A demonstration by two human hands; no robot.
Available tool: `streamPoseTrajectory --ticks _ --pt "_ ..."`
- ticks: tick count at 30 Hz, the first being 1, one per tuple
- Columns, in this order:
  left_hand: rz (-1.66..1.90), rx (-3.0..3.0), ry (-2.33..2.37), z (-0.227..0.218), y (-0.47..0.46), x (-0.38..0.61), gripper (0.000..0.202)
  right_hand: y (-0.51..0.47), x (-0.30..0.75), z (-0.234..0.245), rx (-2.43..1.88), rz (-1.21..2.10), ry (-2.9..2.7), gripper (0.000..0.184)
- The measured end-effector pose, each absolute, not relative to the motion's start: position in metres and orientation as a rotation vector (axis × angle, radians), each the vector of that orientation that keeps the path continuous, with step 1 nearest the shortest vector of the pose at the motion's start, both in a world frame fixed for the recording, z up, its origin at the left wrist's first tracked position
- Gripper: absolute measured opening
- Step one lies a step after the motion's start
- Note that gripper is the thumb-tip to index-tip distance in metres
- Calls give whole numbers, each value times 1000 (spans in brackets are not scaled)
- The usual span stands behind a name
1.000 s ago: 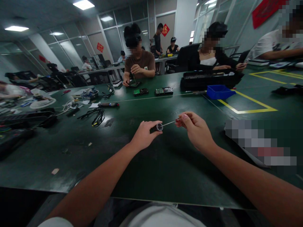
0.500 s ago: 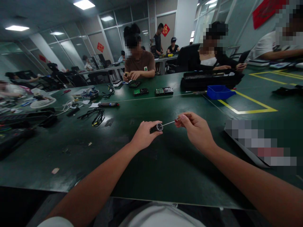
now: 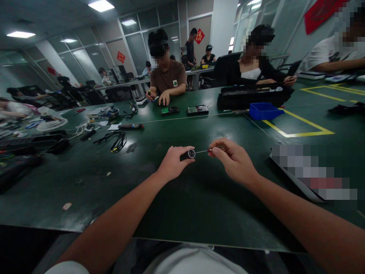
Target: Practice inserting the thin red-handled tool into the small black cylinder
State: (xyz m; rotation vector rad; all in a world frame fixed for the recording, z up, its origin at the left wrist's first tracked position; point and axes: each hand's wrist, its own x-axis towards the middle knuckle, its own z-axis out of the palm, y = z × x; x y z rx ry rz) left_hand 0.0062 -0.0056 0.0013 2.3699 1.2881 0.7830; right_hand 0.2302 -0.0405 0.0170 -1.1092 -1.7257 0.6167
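My left hand [image 3: 177, 163] is closed around a small black cylinder [image 3: 186, 155], whose round end with a pale ring faces right. My right hand [image 3: 232, 156] grips the handle of a screwdriver [image 3: 202, 152], its thin metal shaft pointing left. The shaft's tip reaches the ringed end of the cylinder; how deep it goes in I cannot tell. Both hands are above the green table [image 3: 182, 213], in front of me.
Left of my hands lie a coil of black cable [image 3: 116, 142] and a dark pen-shaped tool [image 3: 131, 126]. Beyond are two circuit-board units [image 3: 197, 110], a blue bin [image 3: 264, 111] and a long black casing [image 3: 253, 98]. A pixelated sheet [image 3: 310, 177] lies right. A co-worker [image 3: 171, 74] sits opposite.
My right hand has moved slightly left and down, bringing the screwdriver handle closer to the cylinder and levelling the shaft. My left hand stays nearly still. The co-worker opposite has parted their hands.
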Motion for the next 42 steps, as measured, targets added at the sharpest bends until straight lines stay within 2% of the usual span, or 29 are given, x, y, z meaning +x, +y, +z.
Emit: streamPoseTrajectory --ticks 4,10,16,20,23,25,28,31,34,42 --pt "764 2378 1295 2 -6 7 40 -43 228 19 -1188 583 -1726 32" --pt "762 2377 1290 4 -7 7 40 -42 228 16 -1178 643 -1658 20" --pt "751 2360 1294 2 -5 5 40 -41 227 19 -1170 652 -1727 33" --pt "757 2356 1304 3 -4 6 41 -39 226 16 -1170 743 -1592 18" --pt "767 2359 1295 3 -5 6 40 -38 227 13 -1112 817 -1524 16" --pt "766 2363 1288 3 -5 6 39 -39 227 13 -1105 802 -1577 19" --pt "747 2370 1282 3 -6 6 39 -40 227 14 -1130 757 -1642 33" --pt "746 2375 1278 3 -6 6 39 -41 227 16 -1159 753 -1593 27" --pt "777 2364 1290 3 -6 6 39 -40 225 15 -1125 815 -1476 15" --pt "906 2416 1231 6 -6 4 39 -24 227 7 -985 1125 -1121 27"
